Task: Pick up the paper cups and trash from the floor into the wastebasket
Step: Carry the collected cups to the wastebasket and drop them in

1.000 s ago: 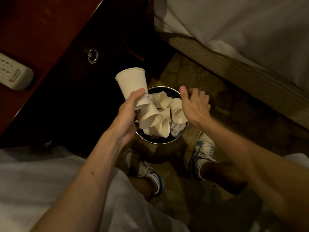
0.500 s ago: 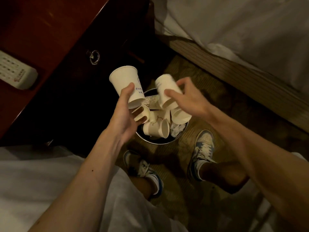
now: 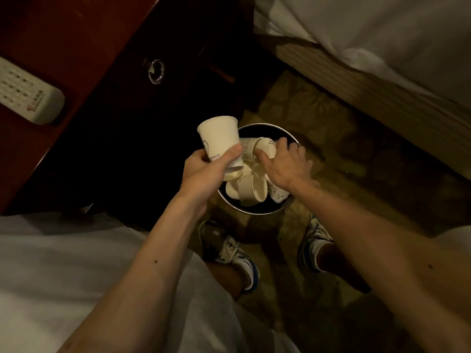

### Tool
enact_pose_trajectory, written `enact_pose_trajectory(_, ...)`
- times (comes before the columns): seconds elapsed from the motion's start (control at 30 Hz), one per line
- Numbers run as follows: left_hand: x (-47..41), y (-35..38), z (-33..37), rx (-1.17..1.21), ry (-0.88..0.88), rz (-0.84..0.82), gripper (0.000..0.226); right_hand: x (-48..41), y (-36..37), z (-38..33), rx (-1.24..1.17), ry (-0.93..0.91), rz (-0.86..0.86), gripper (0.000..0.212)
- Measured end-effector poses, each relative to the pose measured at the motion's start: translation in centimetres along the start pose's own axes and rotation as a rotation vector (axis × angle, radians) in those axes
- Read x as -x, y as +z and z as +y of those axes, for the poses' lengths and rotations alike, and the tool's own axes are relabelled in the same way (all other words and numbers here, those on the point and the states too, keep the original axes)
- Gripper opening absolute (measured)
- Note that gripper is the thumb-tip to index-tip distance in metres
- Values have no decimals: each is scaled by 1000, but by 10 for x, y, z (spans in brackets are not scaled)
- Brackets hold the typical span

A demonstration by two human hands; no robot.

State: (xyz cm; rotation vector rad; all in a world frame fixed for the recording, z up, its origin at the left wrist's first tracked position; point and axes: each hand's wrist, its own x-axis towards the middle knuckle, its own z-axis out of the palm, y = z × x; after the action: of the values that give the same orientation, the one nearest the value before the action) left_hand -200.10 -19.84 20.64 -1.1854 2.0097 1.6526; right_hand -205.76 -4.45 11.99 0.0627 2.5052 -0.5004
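While the bed fills the upper right and a dark red surface the upper left, the round wastebasket stands on the carpeted floor between them, with a heap of cups lying inside. Over its left rim the left hand grips a tilted printed cup, thumb across its side. The right hand reaches inside, thumb and fingers curled round a second cup atop the heap.
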Motion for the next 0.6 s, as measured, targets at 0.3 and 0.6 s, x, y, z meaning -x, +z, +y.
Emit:
enact_pose_trajectory(0.3, -14, 3, -22, -420, 44, -78, 89, -7, -9, 13, -130, 6, -131, 80)
enact_pose_trajectory(0.6, -10, 20, -34, -763, 194, -273, 98, 21, -49, 38, -373, -99, -88, 70)
